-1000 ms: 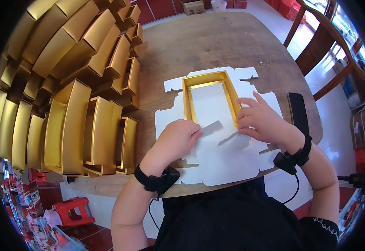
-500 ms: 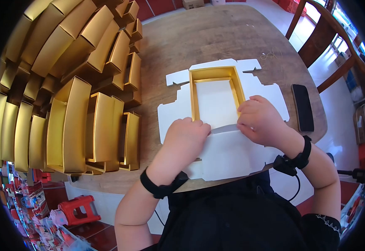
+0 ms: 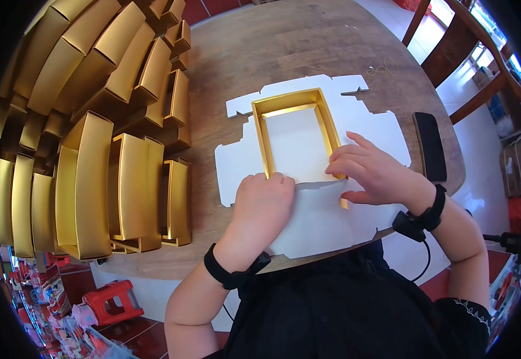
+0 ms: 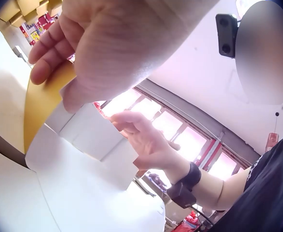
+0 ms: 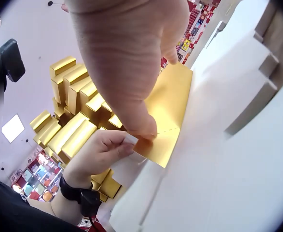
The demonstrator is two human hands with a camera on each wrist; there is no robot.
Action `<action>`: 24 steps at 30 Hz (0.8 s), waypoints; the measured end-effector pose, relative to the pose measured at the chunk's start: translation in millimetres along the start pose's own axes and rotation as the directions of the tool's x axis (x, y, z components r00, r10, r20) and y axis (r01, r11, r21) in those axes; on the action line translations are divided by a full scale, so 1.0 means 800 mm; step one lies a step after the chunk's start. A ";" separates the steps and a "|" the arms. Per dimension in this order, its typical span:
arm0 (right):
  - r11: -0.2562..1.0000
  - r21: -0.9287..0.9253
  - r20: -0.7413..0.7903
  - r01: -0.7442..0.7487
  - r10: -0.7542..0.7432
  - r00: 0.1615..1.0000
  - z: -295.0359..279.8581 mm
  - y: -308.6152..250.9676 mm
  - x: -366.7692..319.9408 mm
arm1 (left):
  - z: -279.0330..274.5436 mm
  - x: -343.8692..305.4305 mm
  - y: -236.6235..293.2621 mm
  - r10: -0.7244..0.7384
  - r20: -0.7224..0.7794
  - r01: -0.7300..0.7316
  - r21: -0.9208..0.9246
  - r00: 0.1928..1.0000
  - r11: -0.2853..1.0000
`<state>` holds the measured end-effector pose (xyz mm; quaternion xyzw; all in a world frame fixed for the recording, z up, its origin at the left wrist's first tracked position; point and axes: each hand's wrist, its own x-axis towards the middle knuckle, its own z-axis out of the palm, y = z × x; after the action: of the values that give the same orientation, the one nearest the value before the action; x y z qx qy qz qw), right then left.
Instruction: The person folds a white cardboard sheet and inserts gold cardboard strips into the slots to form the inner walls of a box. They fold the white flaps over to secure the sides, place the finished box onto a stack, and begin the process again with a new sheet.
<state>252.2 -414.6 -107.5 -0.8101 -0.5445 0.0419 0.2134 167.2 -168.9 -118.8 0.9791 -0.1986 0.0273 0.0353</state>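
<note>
A cardboard box (image 3: 335,139) lies partly folded, with upright gold walls framing a white base and flat white panels spread around it. My left hand (image 3: 264,200) pinches the near-left corner between thumb and fingers; in the right wrist view its thumb and fingertips grip a small white flap (image 5: 131,139). At the near-right corner my right hand (image 3: 380,170) has its fingertips at the gold wall, thumb spread away from them. A gold end tab (image 3: 344,204) juts toward the body beside that thumb. The right wrist view shows a fingertip against the gold wall (image 5: 168,113) near a crease line.
Several folded gold boxes (image 3: 96,185) stand stacked along the left of the wooden table (image 3: 308,42). A black phone (image 3: 429,146) lies to the right, and a thin yellow loop (image 3: 384,67) farther back. Beyond the right edge stands a wooden chair (image 3: 451,54).
My right hand has spread its thumb from its fingers, and the gold end tab now shows below it. The left hand has stayed at the near-left corner since half a second ago.
</note>
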 end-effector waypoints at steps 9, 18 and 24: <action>0.930 -0.239 -0.069 0.279 -0.303 0.951 0.026 0.018 -0.015 | -0.002 0.000 -0.003 0.001 0.008 -0.001 -0.032 1.000 0.999; 0.987 -0.111 -0.128 0.117 -0.131 0.983 0.026 0.000 -0.008 | -0.014 0.003 -0.003 -0.032 0.067 0.036 -0.054 0.997 0.998; 0.986 0.007 -0.135 0.167 -0.165 0.977 0.029 0.007 -0.002 | -0.023 0.006 0.002 -0.115 0.251 0.125 -0.023 0.961 0.992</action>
<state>249.1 -411.2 -130.5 -0.7608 -0.5942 -0.0255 0.2595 170.5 -170.9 -100.4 0.9841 -0.1422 -0.1018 0.0305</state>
